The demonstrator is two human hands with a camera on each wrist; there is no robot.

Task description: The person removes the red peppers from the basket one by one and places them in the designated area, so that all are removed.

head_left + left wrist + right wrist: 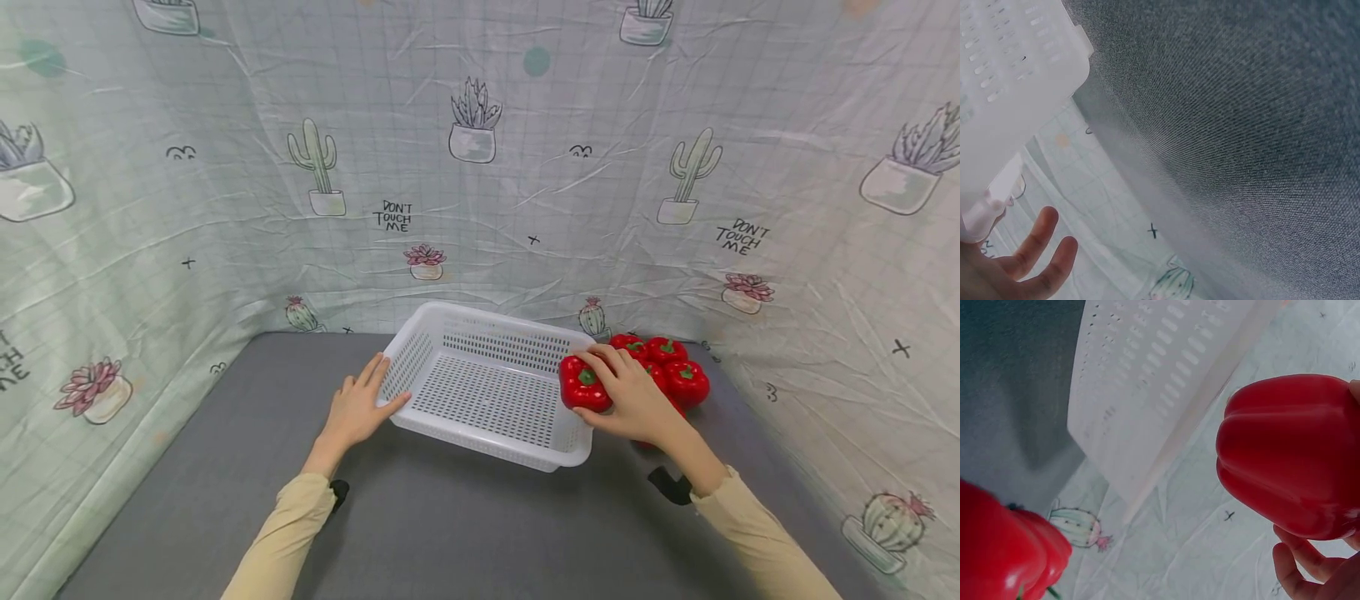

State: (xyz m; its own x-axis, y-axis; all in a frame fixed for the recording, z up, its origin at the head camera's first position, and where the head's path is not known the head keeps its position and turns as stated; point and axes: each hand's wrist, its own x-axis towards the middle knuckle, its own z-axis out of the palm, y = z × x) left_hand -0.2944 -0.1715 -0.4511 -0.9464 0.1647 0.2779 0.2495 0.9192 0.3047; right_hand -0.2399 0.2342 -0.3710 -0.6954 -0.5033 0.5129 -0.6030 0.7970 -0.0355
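A white plastic basket (487, 437) with slotted walls stands at the middle of the grey table, its inside bare. My left hand (360, 406) grips its left rim, thumb over the near side; two fingers stick out free in the left wrist view. With my right hand (626, 392) I hold a red bell pepper (581, 385), green stem up, over the basket's right rim. The right wrist view shows that held pepper (1291, 456) from the side, apart from the basket wall (1147, 381). Several more red bell peppers (687, 383) lie together to the right, partly hidden behind my right hand.
The grey tabletop (465, 533) spreads out before and left of the basket. A pale cloth (480, 192) printed with cacti hangs along the back and both sides, close behind the basket and peppers. Another pepper (1004, 550) appears low in the right wrist view.
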